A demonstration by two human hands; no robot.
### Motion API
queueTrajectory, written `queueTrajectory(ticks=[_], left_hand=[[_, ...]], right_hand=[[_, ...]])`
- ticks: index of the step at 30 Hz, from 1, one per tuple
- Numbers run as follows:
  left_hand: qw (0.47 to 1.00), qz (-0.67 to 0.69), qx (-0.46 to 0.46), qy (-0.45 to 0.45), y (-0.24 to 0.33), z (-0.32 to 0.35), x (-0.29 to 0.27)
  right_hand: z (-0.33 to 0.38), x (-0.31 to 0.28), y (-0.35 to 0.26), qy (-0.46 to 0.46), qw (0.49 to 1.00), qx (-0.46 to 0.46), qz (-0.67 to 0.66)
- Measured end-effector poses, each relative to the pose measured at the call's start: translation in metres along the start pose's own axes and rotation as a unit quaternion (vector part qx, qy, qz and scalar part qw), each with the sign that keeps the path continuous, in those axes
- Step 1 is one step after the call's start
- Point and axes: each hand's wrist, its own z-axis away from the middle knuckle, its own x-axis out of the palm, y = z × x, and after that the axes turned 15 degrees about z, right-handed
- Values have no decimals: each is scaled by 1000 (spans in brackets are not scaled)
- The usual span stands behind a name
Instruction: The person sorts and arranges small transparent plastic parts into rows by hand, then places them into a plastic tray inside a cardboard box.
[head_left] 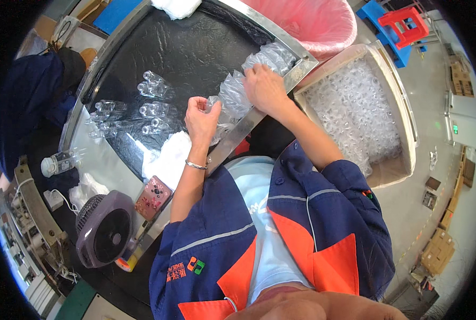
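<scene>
- a strip of clear plastic blister packs [237, 93] lies across the near edge of the black work surface [195, 50], running from beside the left hand up toward the metal rim [302, 66] at the right.
- the right hand [264, 88] lies flat on top of this strip, palm down, fingers close together and pressing onto the plastic; its fingertips reach toward the far end of the strip.
- the left hand [201, 120] is at the near end of the strip, fingers curled in and pinching a small clear plastic piece [212, 102] between thumb and fingertips; a thin bracelet [196, 165] sits on that wrist.
- just left of the left hand, several loose clear plastic parts [155, 109] lie scattered on the black surface, with more clear parts [107, 120] farther left, well apart from the hands.
- a white cloth [168, 157] lies beside the left forearm, touching the surface's near rim.
- near the cloth, lower down, a phone in a pink patterned case [152, 197] rests on the bench, and a small purple desk fan [104, 229] stands just beside it.
- to the right of the right forearm, an open cardboard box [395, 165] holds a heap of clear plastic parts.
- beyond the box, a bin lined with a pink bag [315, 21] stands near the corner of the metal rim.
- another person in dark blue clothing [22, 101] is at the far left edge.
</scene>
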Motion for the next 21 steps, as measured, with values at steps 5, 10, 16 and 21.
queueTrajectory(ticks=[5,10,16,21], left_hand=[[999,-9,34,20,-4,-2,9],[992,-24,113,46,-13,-7,17],[991,135,-1,0,-9,-7,23],[977,213,-18,-17,-21,4,4]], right_hand=[[-21,4,44,115,992,56,-12],[-20,4,94,116,978,169,-45],[-23,26,85,5,993,120,17],[-29,32,83,-12,993,79,84]])
